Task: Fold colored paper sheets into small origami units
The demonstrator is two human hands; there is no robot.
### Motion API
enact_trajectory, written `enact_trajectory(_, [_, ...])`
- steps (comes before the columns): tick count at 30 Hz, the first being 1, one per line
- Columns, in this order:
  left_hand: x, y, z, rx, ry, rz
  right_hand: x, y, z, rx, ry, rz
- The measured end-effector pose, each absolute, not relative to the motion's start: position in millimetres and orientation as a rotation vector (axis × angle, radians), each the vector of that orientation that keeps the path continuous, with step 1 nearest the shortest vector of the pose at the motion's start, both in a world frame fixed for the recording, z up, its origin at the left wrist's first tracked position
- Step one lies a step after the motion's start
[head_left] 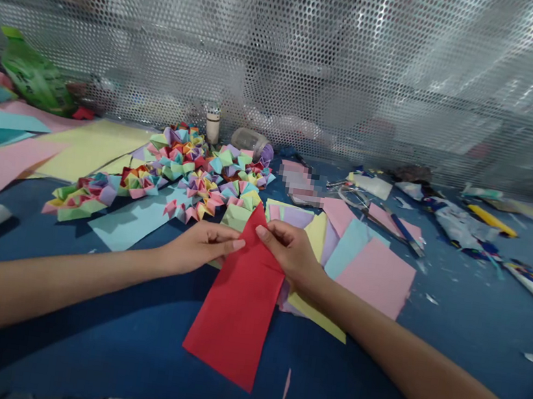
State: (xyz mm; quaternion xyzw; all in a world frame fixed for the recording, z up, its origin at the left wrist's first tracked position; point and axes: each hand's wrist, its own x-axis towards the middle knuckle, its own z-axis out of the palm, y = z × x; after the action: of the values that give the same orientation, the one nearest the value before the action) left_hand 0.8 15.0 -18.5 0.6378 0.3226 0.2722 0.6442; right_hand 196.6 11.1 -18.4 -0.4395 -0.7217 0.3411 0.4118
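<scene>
A long red sheet of paper (242,307) hangs between my two hands above the blue table, its top end drawn to a point. My left hand (206,247) pinches its upper left edge between thumb and fingers. On the upper right edge my right hand (294,249) is closed, the thumb pressed on the face of the paper. Behind and right of the red paper lie loose sheets, among them a pink sheet (379,273), a light blue sheet (351,247) and a yellow sheet (317,314). Some of these are hidden by my right hand and forearm.
Several folded multicoloured paper pieces (201,171) are heaped at the back middle. Beyond stand a white bottle (212,127) and a tipped clear jar (249,140). A green bottle (37,74) leans at the left by large coloured sheets. Perforated metal mesh (286,51) closes the back.
</scene>
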Motion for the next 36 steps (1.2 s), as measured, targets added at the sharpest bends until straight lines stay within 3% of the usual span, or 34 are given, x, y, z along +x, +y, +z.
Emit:
enact_trajectory(18, [3, 10, -14, 1.503, 0.832, 0.720, 193, -7, -12, -1.068, -2.126, 0.882])
enact_trajectory(24, [3, 11, -14, 1.471, 0.902, 0.959, 194, -1, -11, -1.084, -1.928, 0.904])
enact_trajectory(36, [5, 13, -12, 1.393, 0.999, 0.925, 192, -4, -15, -1.123, -1.950, 0.912])
